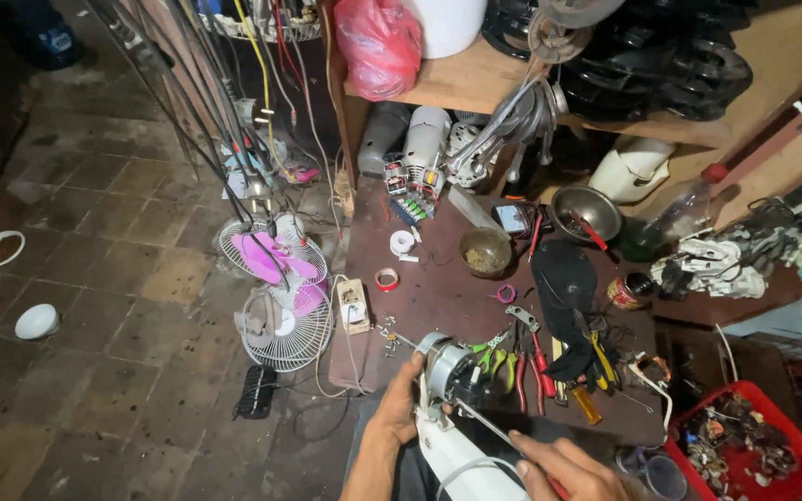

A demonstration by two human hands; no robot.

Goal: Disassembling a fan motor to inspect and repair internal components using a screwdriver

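My left hand (399, 405) grips a grey fan motor (453, 369) mounted on a white fan neck (455, 457) at the near edge of the dark workbench (438, 297). My right hand (563, 467) holds a thin screwdriver (489, 428) whose metal shaft points up-left into the back of the motor. Green-handled pliers (497, 358) and red-handled pliers (533, 366) lie just beyond the motor.
A pink-bladed fan in wire guards (276, 288) lies on the tiled floor to the left. A red bin of parts (744, 455) sits at lower right. A metal bowl (586, 211), tape rolls (387, 278), a power strip (354, 304) and motors clutter the bench.
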